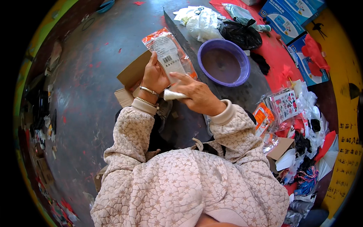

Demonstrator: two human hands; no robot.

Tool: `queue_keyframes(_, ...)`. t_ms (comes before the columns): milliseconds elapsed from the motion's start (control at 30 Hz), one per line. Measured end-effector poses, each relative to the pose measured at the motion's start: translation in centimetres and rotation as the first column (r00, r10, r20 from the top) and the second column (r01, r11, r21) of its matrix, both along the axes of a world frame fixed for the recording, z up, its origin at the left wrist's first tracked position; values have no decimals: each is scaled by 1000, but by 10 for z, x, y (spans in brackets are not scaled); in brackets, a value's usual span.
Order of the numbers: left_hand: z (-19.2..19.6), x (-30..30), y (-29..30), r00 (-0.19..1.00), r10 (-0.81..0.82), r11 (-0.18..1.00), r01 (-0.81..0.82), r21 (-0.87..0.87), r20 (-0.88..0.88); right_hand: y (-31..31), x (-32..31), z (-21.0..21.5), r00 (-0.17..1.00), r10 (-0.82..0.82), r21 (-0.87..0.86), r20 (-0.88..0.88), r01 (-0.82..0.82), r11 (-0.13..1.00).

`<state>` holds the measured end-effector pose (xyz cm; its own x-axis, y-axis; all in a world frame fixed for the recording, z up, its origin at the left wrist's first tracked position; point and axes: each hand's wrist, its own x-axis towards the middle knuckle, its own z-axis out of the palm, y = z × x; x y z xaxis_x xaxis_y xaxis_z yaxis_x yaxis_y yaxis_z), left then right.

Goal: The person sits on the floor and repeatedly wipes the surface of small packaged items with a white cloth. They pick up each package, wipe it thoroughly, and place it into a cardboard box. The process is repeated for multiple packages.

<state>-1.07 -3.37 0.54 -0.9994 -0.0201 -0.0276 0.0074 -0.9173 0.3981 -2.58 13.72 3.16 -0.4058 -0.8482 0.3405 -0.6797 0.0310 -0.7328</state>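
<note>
My left hand [155, 77], with a bracelet at its wrist, grips the lower left side of a flat clear plastic packet [165, 46]. The packet has orange ends, a pale printed panel and a barcode. Against its lower part is my right hand [202, 92], its fingertips slightly blurred. A folded white cloth or tissue [174, 95] sticks out from under the right hand's curled fingers. Behind my left hand stands an open cardboard box [132, 71], partly covered by the hand and wrist.
A purple basin [245, 68] of murky water sits ahead to the right. Past it lie a black plastic bag [242, 34] and white bags [204, 28]. Blue cartons [281, 22] stand far right. Mixed packets and scraps [298, 132] heap up at my right.
</note>
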Motion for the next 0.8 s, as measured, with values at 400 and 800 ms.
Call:
queue_keyframes(400,-9,8,15,927,-367,897,376,-231,80,23,-49,19,780,-612,-407,132,605,684)
queue_keyframes(800,0,15,6,935,-355,917,344,-202,-19,45,-108,-7,557,-669,-215,493,823,526)
